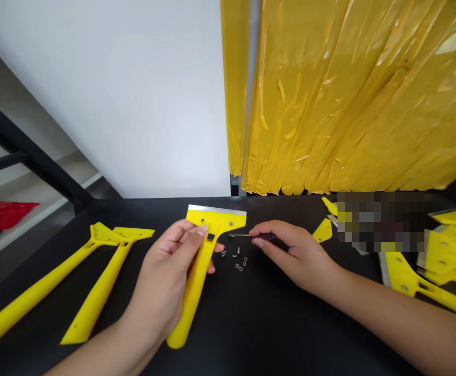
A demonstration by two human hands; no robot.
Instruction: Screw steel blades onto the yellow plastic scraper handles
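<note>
My left hand [168, 271] is closed round the neck of a yellow scraper [190, 300], whose metal blade [217, 210] points away from me. One screw [231, 223] sits at the right of its head; a dark hole shows at the left. My right hand [294, 250] pinches a small dark-handled screwdriver [266, 237]. Its thin shaft points left, and a small screw [231, 236] is at its tip, just right of the scraper's head. Several loose screws [238, 250] and several small nuts [241, 269] lie on the black table between my hands.
Two yellow handles [39, 295] without blades lie at the left of the black table [275, 324]. Several yellow scrapers [447, 250] are piled at the right, beside a pixelated patch. Yellow plastic film [329, 104] and a white panel [153, 94] stand behind the table.
</note>
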